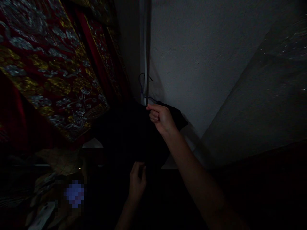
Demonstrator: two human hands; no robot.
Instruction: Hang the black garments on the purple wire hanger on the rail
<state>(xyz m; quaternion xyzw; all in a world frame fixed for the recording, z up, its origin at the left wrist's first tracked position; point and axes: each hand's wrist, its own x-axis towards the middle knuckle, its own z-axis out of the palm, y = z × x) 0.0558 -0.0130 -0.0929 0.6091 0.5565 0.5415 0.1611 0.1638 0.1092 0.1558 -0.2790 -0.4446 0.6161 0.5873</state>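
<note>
Your right hand (pixel 163 119) is closed in a pinch at the top of the dark shirt (pixel 134 134), on its hanger (pixel 142 91) by the pale wall (pixel 189 48); your left hand (pixel 137 180) curls nearer, over the shirt's lower part (too dark to tell whether either grips cloth)

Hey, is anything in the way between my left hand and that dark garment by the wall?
Nothing visible stands between your left hand and the dark garment. The red embroidered cloth lies off to the left, and your right hand is higher up. It's too dark to tell whether your left fingers touch it.
</note>
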